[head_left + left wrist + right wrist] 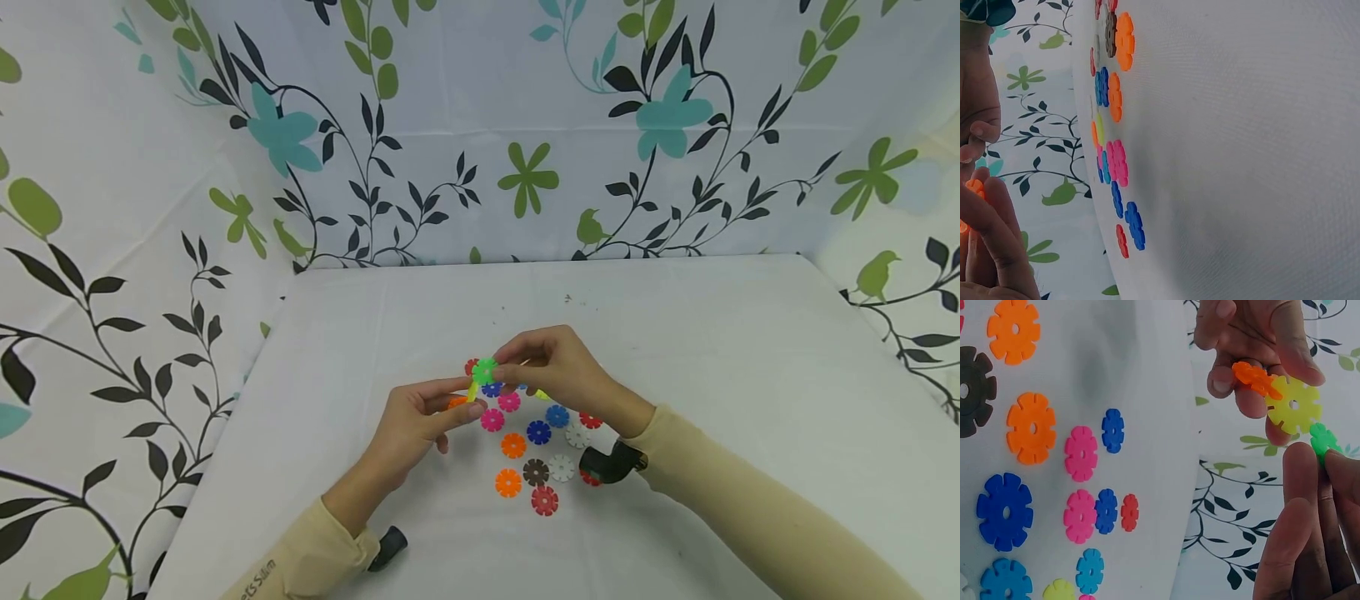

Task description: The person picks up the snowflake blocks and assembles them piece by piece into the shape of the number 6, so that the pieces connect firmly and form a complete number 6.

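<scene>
Fingers (442, 387) seemingly half-hide the held orange disc (457, 402).

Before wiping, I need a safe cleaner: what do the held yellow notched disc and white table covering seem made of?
Yellow notched disc: probably smooth plastic, given even colour and crisp edges. White table covering: possibly matte fabric or vinyl, given fine texture.

yellow notched disc (1305, 412), raised, between orange disc (1254, 377) and green disc (1322, 441)

The notched discs (1304, 417) look like smooth plastic, the table cover (675, 333) finely textured and matt, the sleeves (750, 492) cloth.
</scene>
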`<state>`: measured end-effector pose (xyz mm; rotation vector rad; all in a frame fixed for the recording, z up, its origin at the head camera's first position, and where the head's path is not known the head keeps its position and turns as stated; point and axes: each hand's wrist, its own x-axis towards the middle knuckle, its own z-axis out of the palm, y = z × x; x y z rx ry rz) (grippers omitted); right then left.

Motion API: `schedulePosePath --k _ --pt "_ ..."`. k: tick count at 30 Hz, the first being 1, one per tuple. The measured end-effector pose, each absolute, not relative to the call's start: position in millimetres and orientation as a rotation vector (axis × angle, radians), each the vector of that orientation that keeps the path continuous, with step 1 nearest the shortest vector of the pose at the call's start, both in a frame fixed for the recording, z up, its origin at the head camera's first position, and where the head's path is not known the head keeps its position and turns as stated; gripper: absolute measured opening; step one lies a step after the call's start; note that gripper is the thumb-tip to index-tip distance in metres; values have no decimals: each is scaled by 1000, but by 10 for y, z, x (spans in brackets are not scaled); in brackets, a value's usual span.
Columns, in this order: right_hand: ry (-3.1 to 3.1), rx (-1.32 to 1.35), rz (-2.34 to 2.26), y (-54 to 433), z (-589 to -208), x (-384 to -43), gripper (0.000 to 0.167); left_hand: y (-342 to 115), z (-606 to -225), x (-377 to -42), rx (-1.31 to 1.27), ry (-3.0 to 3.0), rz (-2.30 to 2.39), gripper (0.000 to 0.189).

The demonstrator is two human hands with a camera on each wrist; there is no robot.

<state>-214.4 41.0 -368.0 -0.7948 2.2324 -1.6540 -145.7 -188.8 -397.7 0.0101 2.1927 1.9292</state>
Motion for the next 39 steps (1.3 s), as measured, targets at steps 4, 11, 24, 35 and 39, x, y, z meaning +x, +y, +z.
schedulePosePath --k 4,11,24,35,39 --pt "2256 -809 -1637 400 -3684 -2130 16 -1892 -3978 -1459 24 2163 1940 46" --pt "2375 -846 -1581 347 -3685 -2091 12 -1899 -3974 -1465 55 2192 1975 45" --pt "2417 -842 -1621 213 -3731 -2082 11 -1917 -4007 -1493 53 2108 2063 41" --pt "2436 -756 -1512 221 -3740 -2070 12 -1919 -4023 -1509 38 2083 1949 47" --pt "2414 -741 -1510 221 -3785 -2082 10 -1916 -4009 -1512 28 2090 1897 44"
